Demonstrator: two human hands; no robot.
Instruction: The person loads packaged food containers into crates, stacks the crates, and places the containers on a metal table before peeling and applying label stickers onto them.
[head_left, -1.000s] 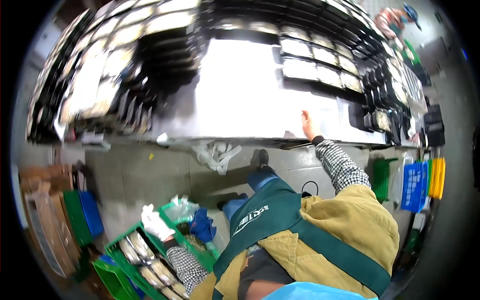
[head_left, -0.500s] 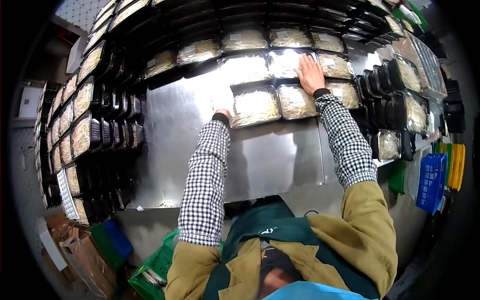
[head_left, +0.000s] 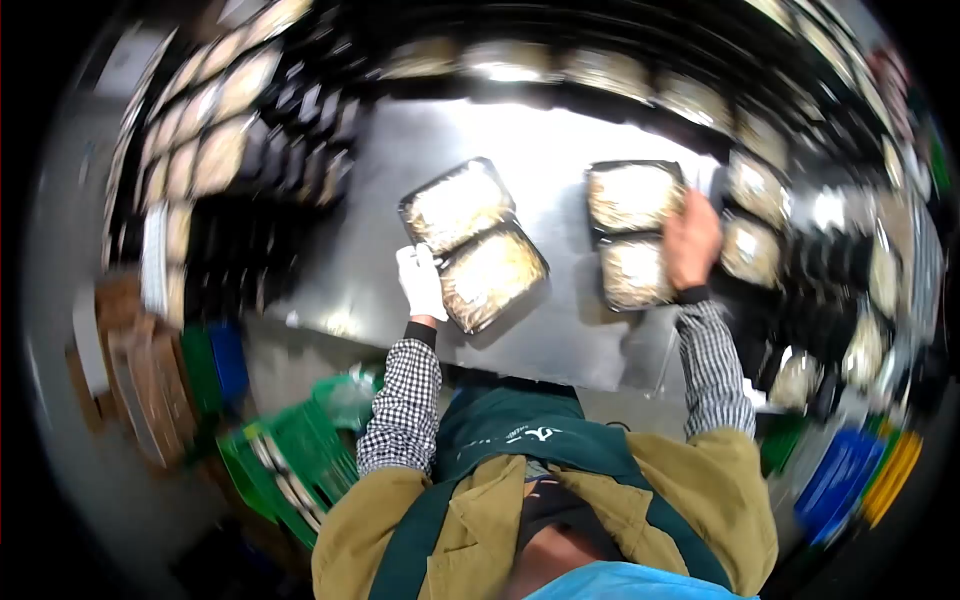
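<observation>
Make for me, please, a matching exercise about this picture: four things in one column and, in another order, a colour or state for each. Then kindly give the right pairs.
Things:
1. Left hand
2. Right hand
3. Apron
4. Left sleeve

Colours and states:
A. Black-and-white checks
B. Bare, at the side of the right pair of trays
C. Dark green, with white lettering
D. In a white glove, at the edge of the left pair of trays

Right pairs: 1-D, 2-B, 3-C, 4-A.

Black trays (head_left: 478,238); black-and-white checked sleeves (head_left: 402,400); green apron (head_left: 525,425)
</observation>
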